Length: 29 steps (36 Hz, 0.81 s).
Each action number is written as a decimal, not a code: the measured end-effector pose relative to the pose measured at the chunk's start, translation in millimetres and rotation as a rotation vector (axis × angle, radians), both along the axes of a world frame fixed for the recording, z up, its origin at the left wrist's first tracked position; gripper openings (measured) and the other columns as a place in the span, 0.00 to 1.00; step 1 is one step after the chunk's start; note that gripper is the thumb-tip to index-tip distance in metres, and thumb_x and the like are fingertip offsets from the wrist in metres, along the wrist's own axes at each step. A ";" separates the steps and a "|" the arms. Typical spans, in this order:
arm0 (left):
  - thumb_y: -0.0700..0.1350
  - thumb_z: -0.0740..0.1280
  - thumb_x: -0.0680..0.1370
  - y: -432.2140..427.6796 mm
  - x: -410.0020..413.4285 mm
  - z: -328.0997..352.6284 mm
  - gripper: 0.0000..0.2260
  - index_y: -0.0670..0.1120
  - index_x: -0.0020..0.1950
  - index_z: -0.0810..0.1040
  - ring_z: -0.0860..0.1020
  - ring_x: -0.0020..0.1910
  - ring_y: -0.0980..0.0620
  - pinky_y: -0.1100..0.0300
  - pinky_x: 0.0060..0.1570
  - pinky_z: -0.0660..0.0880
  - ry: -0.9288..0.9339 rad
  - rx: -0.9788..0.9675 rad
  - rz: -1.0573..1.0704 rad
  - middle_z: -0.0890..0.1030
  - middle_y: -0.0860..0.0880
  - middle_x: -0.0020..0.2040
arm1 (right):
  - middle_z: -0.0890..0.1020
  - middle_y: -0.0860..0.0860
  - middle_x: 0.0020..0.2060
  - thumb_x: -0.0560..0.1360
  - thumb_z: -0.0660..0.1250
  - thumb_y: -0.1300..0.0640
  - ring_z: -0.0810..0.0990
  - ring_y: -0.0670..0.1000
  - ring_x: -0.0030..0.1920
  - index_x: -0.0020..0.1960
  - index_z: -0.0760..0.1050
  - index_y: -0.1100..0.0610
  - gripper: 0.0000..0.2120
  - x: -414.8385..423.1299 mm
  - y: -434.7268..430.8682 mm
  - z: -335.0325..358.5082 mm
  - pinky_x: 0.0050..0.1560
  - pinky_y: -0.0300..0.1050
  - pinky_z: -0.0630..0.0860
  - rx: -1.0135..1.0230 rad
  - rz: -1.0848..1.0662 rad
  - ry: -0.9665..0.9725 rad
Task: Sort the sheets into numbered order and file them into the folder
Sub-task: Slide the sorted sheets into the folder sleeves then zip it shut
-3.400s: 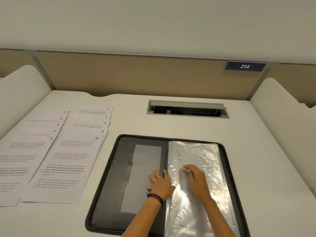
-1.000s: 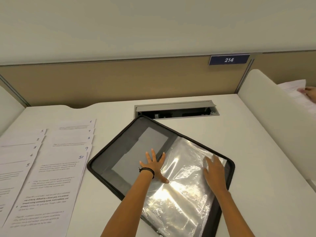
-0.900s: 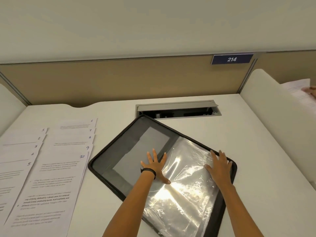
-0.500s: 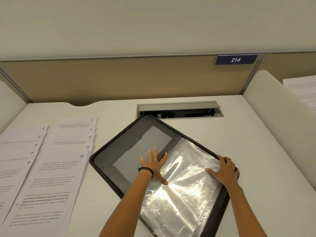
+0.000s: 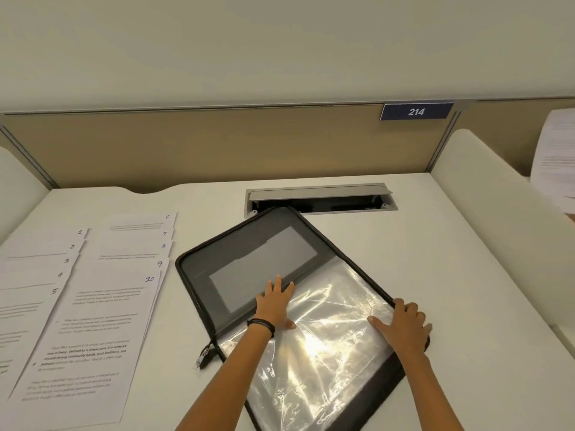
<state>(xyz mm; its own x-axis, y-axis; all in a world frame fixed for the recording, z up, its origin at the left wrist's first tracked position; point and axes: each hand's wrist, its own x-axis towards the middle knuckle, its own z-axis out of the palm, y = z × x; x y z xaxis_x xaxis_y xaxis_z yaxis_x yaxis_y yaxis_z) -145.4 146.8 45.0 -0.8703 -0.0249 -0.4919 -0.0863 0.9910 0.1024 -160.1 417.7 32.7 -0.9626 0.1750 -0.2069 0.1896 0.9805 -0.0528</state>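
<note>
Single head view, looking forward-down, close over desk point(image 5: 435, 275).

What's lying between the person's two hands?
In the head view, only a shiny clear plastic sleeve of the folder lies between the left hand and the right hand.

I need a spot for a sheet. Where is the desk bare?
Bare: the desk right of the folder, up to the divider; also the back strip behind the sheets, left of the cable box. Crowded: the left side, and only a narrow gap separates sheets from folder.
</note>
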 end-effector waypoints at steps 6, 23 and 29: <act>0.53 0.70 0.75 -2.3 19.1 -2.2 0.37 0.47 0.77 0.54 0.54 0.75 0.41 0.44 0.70 0.62 0.081 0.080 0.074 0.51 0.44 0.78 | 0.68 0.55 0.63 0.73 0.59 0.32 0.69 0.53 0.61 0.69 0.59 0.56 0.35 19.3 -3.8 5.3 0.55 0.44 0.73 -0.025 0.016 -0.023; 0.66 0.53 0.78 -7.7 36.8 -13.3 0.37 0.47 0.79 0.42 0.41 0.77 0.42 0.37 0.71 0.47 0.059 -0.020 0.043 0.39 0.44 0.78 | 0.69 0.53 0.63 0.77 0.56 0.36 0.71 0.50 0.61 0.69 0.59 0.56 0.30 75.2 -5.8 2.7 0.52 0.36 0.72 -0.083 0.136 -0.051; 0.65 0.51 0.79 -0.9 44.3 -16.3 0.36 0.47 0.78 0.40 0.40 0.77 0.42 0.37 0.71 0.45 0.063 -0.016 0.095 0.37 0.45 0.78 | 0.70 0.52 0.61 0.77 0.56 0.37 0.73 0.48 0.58 0.68 0.59 0.56 0.28 76.1 3.6 1.1 0.50 0.36 0.72 -0.115 0.172 -0.076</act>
